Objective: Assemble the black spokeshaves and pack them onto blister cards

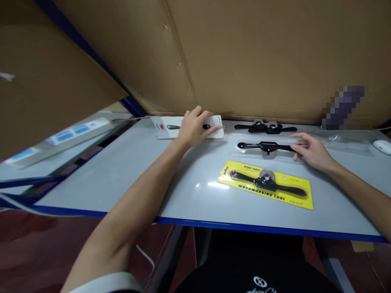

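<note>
1. Fingers of the left hand, half curled, clasp white printed cards.
2. Right hand, thumb and fingertips slightly parted, touches a clear-plastic-packed black spokeshave; grip unclear.
3. Beyond those fingertips: loose black spokeshaves, brown cardboard wall; nearside: yellow-carded spokeshave; rightward: rounded white mouse.

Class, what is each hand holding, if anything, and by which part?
The left hand seems to hold the white pack by its right half. The right hand is at the middle black tool's right end; whether it grips cannot be told.
</note>
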`<state>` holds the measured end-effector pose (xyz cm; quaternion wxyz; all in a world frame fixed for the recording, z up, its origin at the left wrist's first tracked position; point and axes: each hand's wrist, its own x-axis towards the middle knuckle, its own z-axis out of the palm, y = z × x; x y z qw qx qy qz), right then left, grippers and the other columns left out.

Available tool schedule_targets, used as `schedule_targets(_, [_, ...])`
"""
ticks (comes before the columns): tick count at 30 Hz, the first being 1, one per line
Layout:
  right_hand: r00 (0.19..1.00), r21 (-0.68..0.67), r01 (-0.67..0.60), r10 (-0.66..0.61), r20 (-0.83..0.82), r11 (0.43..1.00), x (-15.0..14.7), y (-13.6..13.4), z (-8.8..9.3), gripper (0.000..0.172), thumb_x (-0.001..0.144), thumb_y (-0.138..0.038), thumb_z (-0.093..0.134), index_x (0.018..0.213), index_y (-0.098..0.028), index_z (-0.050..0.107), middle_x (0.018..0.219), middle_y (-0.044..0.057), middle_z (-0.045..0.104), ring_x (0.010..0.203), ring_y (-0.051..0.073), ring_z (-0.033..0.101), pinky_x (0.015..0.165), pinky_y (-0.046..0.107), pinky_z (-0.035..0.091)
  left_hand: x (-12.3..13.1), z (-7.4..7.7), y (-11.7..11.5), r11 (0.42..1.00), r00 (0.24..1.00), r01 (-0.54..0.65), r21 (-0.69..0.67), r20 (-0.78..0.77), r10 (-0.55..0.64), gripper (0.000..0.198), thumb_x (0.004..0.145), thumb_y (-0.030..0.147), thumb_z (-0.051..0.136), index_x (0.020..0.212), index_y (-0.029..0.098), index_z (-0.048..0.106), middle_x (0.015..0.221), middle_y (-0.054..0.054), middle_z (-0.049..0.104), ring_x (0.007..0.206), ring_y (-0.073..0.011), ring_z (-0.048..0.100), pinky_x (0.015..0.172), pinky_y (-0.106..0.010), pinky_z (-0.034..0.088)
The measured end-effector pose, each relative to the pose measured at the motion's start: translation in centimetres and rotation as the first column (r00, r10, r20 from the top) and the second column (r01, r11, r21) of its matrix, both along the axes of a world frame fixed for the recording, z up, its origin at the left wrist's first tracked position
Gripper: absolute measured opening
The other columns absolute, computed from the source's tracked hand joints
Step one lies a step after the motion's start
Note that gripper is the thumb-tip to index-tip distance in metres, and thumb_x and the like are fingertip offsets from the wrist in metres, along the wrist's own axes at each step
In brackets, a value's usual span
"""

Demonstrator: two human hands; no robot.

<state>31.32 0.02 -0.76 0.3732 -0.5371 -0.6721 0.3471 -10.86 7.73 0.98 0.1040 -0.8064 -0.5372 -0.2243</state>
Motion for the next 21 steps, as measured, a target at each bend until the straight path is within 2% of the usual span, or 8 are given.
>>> schedule_targets(3, [1.000, -0.013, 0.014, -0.014, -0.006, 1.000, 0.0, 0.1, 0.0, 0.043, 0.082, -0.053, 0.077, 0.111, -0.025, 0.061, 0.065, -0.002, 0.064, 0.053, 0.018, 0.064, 0.054, 0.033, 0.050, 1.7, 1.0, -1.5, 0.997, 0.997, 0.074, 0.000, 0.013, -0.074, 0.057, 0.098, 0.066, 0.054, 0.128, 0.018, 0.064, 0.117, -0.014, 0.063, 0.109, -0.0314, 0.062, 0.096, -0.041, 0.047])
schedule_targets(6, [1.000, -0.023, 0.010, -0.010, -0.011, 1.000, -0.1, 0.1, 0.1, 0.042, 0.081, -0.052, 0.078, 0.109, -0.026, 0.061, 0.064, -0.003, 0.063, 0.053, 0.018, 0.063, 0.053, 0.033, 0.050, 3.3, 1.1, -2.7, 0.975, 0.976, 0.198, -0.098, -0.074, -0.205, 0.058, 0.100, 0.065, 0.051, 0.129, 0.017, 0.065, 0.116, -0.013, 0.066, 0.104, -0.0297, 0.065, 0.089, -0.038, 0.050])
schedule_targets(10, [1.000, -0.064, -0.012, 0.012, -0.008, 0.998, 0.1, 0.3, 0.5, 0.044, 0.081, -0.052, 0.077, 0.111, -0.025, 0.060, 0.064, -0.002, 0.063, 0.053, 0.017, 0.061, 0.053, 0.032, 0.047, 4.0, 0.2, -2.7, 0.949, 0.951, 0.225, -0.223, -0.160, -0.263, 0.056, 0.100, 0.063, 0.053, 0.134, 0.019, 0.064, 0.117, -0.013, 0.069, 0.100, -0.0295, 0.068, 0.085, -0.038, 0.050])
schedule_targets(15, [0.999, -0.137, -0.047, 0.044, -0.031, 0.989, 0.5, 0.4, 0.5, 0.045, 0.082, -0.053, 0.077, 0.114, -0.025, 0.061, 0.072, 0.000, 0.066, 0.049, 0.012, 0.052, 0.048, 0.029, 0.038, 3.4, -0.9, -1.8, 0.923, 0.953, 0.267, -0.275, -0.066, -0.296, 0.060, 0.098, 0.065, 0.054, 0.131, 0.016, 0.066, 0.120, -0.016, 0.070, 0.105, -0.0314, 0.068, 0.089, -0.041, 0.051])
schedule_targets(21, [0.998, -0.106, -0.063, 0.062, -0.015, 0.992, 0.8, 0.4, 0.0, 0.051, 0.084, -0.060, 0.076, 0.116, -0.023, 0.061, 0.072, 0.000, 0.064, 0.053, 0.012, 0.049, 0.050, 0.029, 0.036, 3.5, -2.1, -1.1, 0.907, 0.939, 0.316, -0.279, -0.046, -0.342, 0.065, 0.102, 0.065, 0.042, 0.130, 0.012, 0.067, 0.120, -0.018, 0.069, 0.112, -0.0339, 0.065, 0.098, -0.045, 0.049])
